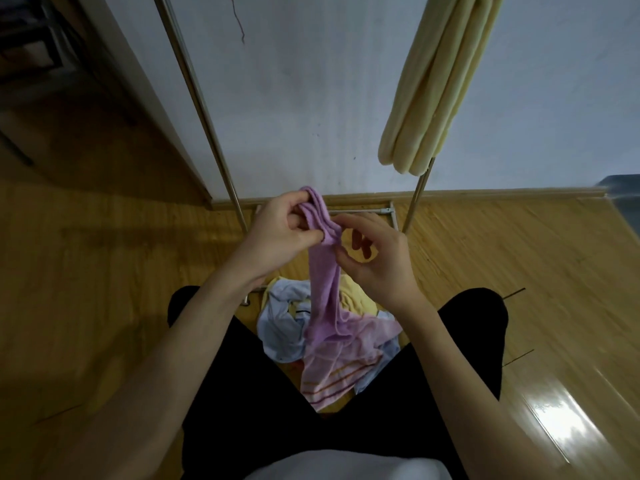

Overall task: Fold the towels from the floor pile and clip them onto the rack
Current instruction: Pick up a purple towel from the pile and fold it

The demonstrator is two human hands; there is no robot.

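A purple towel (323,271) hangs from both my hands, gathered in narrow folds at its top edge. My left hand (277,226) grips the folded top between thumb and fingers. My right hand (370,258) pinches the same edge just to the right. The towel's striped lower end trails onto the floor pile (284,327) of light blue, yellow and pink towels between my knees. The metal rack (201,109) stands against the wall, and a folded yellow towel (436,84) hangs from it at the upper right.
The rack's base bar (367,212) lies along the skirting board behind my hands. A small red-orange object (360,244) lies on the wood floor beyond my right hand. A doorway opens at the left. My black-trousered legs flank the pile.
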